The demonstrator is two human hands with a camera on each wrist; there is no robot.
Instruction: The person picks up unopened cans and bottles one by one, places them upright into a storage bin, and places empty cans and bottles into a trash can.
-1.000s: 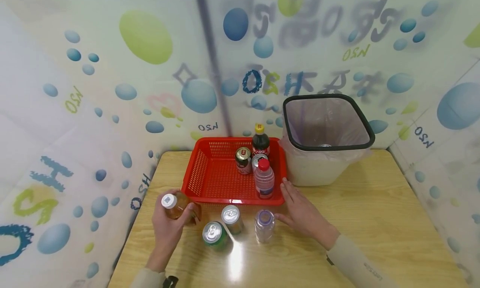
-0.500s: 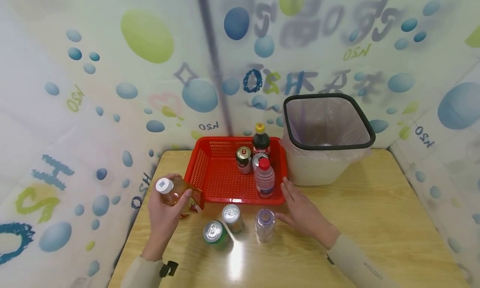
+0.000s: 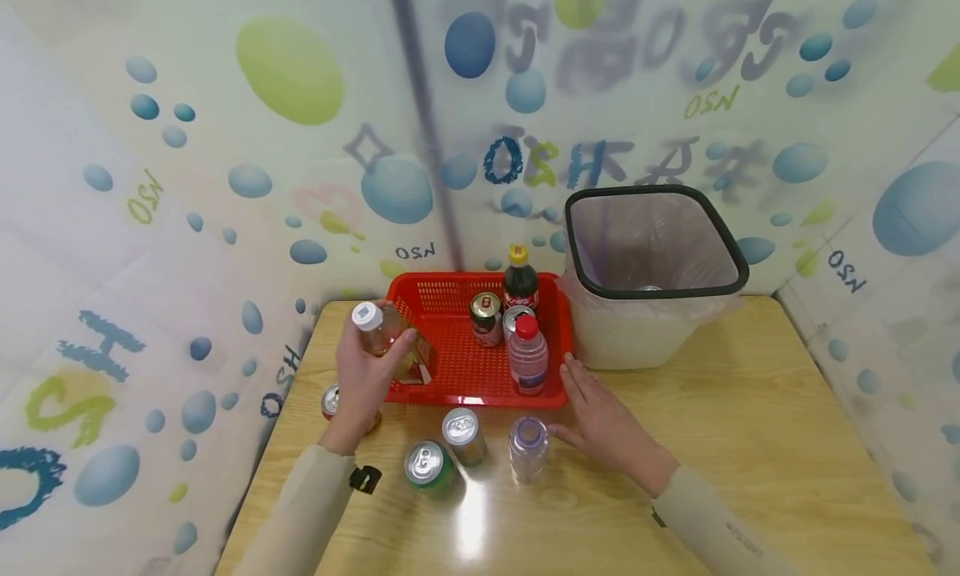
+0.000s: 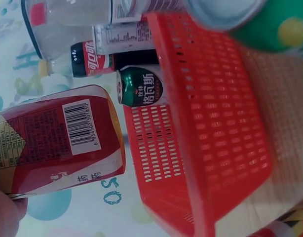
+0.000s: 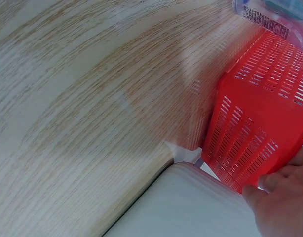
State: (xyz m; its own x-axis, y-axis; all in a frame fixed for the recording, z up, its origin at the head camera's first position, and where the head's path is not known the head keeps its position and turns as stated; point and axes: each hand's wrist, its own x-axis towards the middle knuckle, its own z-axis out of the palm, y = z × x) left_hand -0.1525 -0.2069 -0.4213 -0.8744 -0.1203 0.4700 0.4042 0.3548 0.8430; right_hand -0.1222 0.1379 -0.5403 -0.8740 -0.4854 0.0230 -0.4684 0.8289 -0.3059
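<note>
My left hand (image 3: 362,378) grips a bottle (image 3: 383,329) with a white cap and holds it tilted over the left part of a red basket (image 3: 459,366). In the left wrist view the bottle's red label (image 4: 53,140) with a barcode shows. My right hand (image 3: 609,419) rests its extended fingers on the basket's right front corner. Inside the basket stand a cola bottle (image 3: 520,288) with a yellow cap, a dark can (image 3: 486,321), a silver can (image 3: 513,321) partly hidden, and a clear bottle (image 3: 528,366) with a red cap.
In front of the basket stand a silver can (image 3: 462,436), a green can (image 3: 427,466) and a clear bottle (image 3: 528,451) with a purple rim. A red can (image 3: 329,402) is partly hidden by my left wrist. A lined bin (image 3: 630,334) stands right of the basket.
My left hand has lifted the bottle from the table left of the basket and carried it right and forward over the rim. A red can is now visible. My right hand stays put.
</note>
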